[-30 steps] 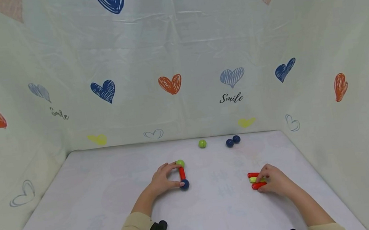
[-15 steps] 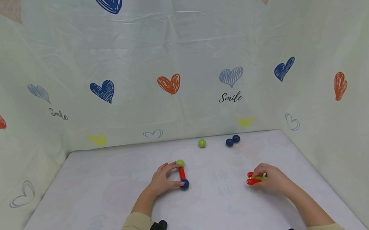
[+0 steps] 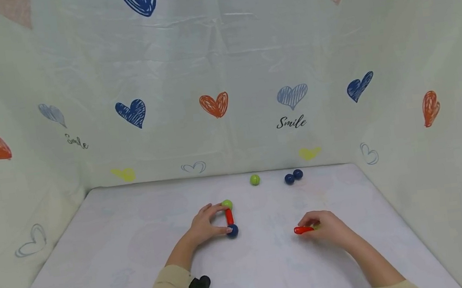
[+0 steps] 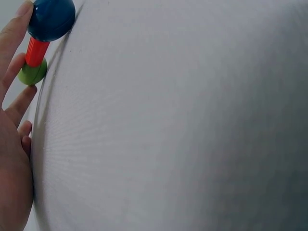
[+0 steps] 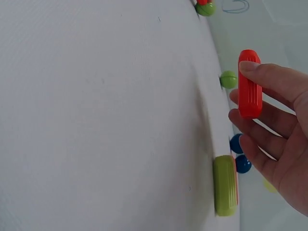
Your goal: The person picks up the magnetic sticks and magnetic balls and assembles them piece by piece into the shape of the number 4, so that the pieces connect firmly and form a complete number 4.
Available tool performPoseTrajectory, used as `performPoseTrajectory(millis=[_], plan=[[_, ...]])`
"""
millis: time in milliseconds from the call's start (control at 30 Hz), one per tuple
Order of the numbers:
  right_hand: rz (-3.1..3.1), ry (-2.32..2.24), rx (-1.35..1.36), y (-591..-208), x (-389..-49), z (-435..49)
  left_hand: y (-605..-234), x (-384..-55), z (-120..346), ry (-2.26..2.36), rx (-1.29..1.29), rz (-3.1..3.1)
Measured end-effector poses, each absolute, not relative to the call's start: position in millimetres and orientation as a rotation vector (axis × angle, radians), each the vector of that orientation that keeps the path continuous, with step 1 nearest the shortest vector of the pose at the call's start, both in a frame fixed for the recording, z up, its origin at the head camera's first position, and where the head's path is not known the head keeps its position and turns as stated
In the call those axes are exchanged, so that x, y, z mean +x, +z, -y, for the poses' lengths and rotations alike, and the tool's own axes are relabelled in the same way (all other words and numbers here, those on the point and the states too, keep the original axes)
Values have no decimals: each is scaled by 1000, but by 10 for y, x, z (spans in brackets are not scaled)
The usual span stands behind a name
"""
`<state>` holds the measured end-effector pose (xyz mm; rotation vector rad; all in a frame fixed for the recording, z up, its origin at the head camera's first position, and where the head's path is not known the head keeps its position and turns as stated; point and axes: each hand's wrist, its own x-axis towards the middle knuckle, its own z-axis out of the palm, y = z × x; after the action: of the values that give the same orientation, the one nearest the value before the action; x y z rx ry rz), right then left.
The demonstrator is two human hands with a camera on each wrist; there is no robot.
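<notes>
My left hand (image 3: pixel 205 224) spans a joined toy piece on the table, thumb on its blue ball (image 3: pixel 233 231) and a finger at its green ball (image 3: pixel 227 204). A red building rod (image 3: pixel 229 217) links these balls; the left wrist view shows the same red rod (image 4: pixel 36 52) between them. My right hand (image 3: pixel 327 229) pinches a loose red building rod (image 3: pixel 303 229) between thumb and fingers, raised off the table in the right wrist view. Behind that hand a yellow-green rod (image 5: pixel 225 185) lies on the table, with a thin red edge, probably another rod, mostly hidden beyond it.
Near the table's back edge sit a single green ball (image 3: pixel 254 180) and two blue balls, one (image 3: pixel 289 179) touching the other (image 3: pixel 298 174). A white curtain (image 3: pixel 221 68) printed with hearts hangs behind the table (image 3: pixel 153 249).
My right hand has picked one red rod from beside the yellow-green rod and moved left with it. My left hand and its joined piece have stayed in place.
</notes>
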<state>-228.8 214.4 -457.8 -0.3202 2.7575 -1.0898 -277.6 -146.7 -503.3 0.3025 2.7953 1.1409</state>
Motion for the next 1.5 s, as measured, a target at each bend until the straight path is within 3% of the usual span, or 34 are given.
performPoseTrajectory(millis=[433,1500], plan=[[-2722,-1109,-490,-4622,-2358,-1897,-5031,-2783,1460,1138,265,-2795],[-2567,-1231,-524,-4860,-2474,-1355,-5032,-2785,1441,1119,277,-2803]])
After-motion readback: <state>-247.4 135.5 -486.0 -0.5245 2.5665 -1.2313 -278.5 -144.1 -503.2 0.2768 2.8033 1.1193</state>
